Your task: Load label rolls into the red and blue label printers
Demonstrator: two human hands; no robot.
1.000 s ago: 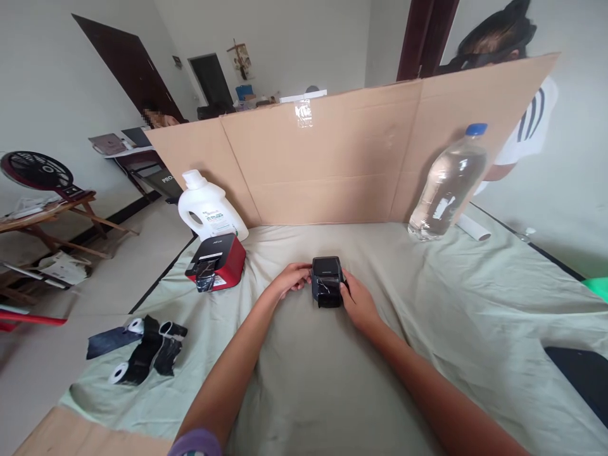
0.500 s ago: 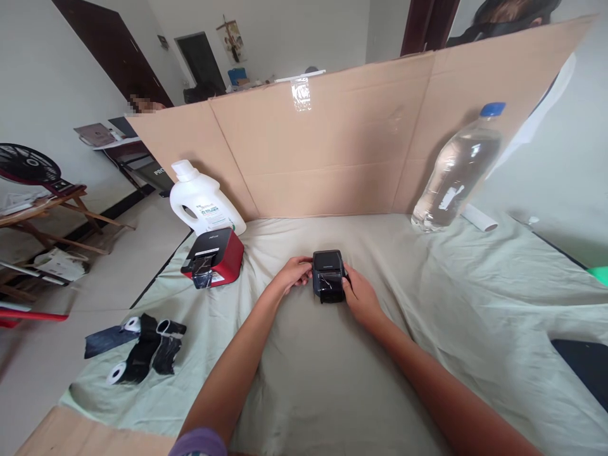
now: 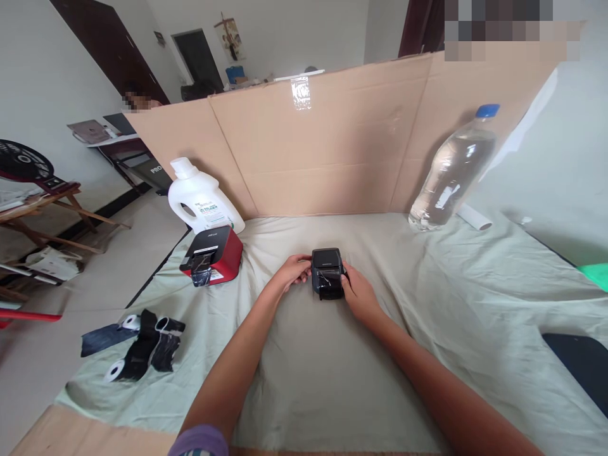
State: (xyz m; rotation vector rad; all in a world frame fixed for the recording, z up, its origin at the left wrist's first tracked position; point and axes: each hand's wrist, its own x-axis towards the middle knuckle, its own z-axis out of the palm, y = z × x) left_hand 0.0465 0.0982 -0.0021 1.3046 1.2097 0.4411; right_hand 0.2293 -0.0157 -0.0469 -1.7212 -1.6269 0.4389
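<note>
A small black device [image 3: 326, 258] with a glossy black strip on its front rests on the grey-green cloth [image 3: 323, 380] in the middle. My left hand [image 3: 295, 272] touches its left side with curled fingers. Around its right side my right hand [image 3: 357, 288] is closed, the fingers partly hidden behind the device. To the left sits a red and black boxy device [image 3: 228, 253] with a similar dark strip hanging from its front.
A white detergent bottle [image 3: 202, 199] and a clear bottle with blue cap [image 3: 456, 171] stand before a cardboard panel [image 3: 323, 152]. Black rolls [image 3: 142, 348] lie at the left, a dark flat object [image 3: 579, 364] at the right. A white tube [image 3: 475, 218] lies beside the clear bottle.
The view has shifted slightly. Both hands keep their places at the black device, and nothing else has visibly moved on the cloth.
</note>
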